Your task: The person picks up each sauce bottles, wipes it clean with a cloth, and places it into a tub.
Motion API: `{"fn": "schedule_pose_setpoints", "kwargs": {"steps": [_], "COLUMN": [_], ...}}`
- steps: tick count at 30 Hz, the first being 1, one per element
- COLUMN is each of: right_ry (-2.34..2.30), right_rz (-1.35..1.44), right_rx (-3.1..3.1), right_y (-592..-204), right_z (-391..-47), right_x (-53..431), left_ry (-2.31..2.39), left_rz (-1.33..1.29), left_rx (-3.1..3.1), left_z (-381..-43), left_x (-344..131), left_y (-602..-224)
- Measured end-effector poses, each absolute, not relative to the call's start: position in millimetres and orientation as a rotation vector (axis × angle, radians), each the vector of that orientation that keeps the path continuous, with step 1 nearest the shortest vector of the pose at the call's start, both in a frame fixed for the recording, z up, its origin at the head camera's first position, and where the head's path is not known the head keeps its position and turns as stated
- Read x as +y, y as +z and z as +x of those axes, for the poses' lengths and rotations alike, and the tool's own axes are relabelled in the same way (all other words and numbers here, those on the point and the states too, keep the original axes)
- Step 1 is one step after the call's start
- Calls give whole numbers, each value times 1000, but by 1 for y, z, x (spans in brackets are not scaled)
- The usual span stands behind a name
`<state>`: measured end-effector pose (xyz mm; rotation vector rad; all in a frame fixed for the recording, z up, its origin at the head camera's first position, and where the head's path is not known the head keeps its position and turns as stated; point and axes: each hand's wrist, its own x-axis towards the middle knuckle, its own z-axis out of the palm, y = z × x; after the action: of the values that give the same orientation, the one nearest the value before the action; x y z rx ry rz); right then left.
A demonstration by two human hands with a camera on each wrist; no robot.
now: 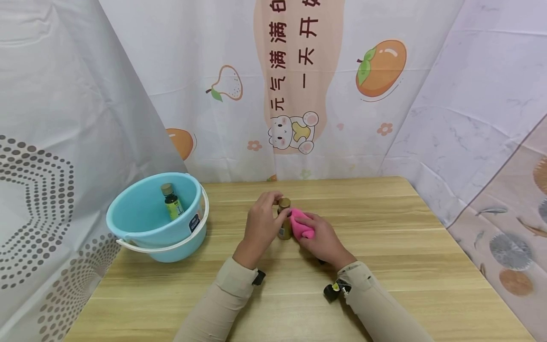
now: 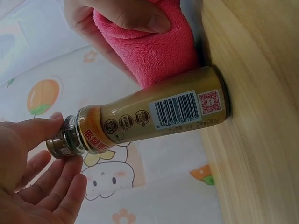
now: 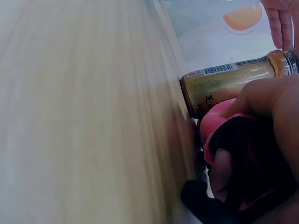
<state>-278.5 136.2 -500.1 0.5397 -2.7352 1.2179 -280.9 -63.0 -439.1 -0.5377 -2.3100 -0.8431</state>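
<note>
A slim bottle [image 1: 285,232] with a gold label and a gold-coloured cap stands upright on the wooden table. My left hand [image 1: 260,222] pinches it by the cap, thumb on one side and fingertips on the other, as the left wrist view shows. In my right hand [image 1: 323,238] is a bunched pink cloth [image 2: 149,51], held against the bottle's side. A barcode and a red square code are visible on the label [image 2: 176,113]. Part of the cloth is hidden behind dark straps in the right wrist view.
At the left of the table [image 1: 384,285] stands a light blue bucket [image 1: 177,254] with a white handle. Inside it leans a dark bottle [image 1: 173,205] with a yellow-green label. A printed curtain [image 1: 179,61] hangs behind the table's far edge.
</note>
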Motion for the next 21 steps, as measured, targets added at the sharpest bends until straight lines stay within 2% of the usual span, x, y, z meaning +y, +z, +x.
{"fn": "schedule_pose_setpoints", "kwargs": {"steps": [21], "right_ry": [1375], "right_rz": [578], "right_rx": [-2400], "right_y": [-493], "right_z": [-278], "right_x": [133], "left_ry": [-892], "left_rz": [-591], "left_rx": [-2334], "left_z": [-279], "left_x": [-64], "left_y": [-436]}}
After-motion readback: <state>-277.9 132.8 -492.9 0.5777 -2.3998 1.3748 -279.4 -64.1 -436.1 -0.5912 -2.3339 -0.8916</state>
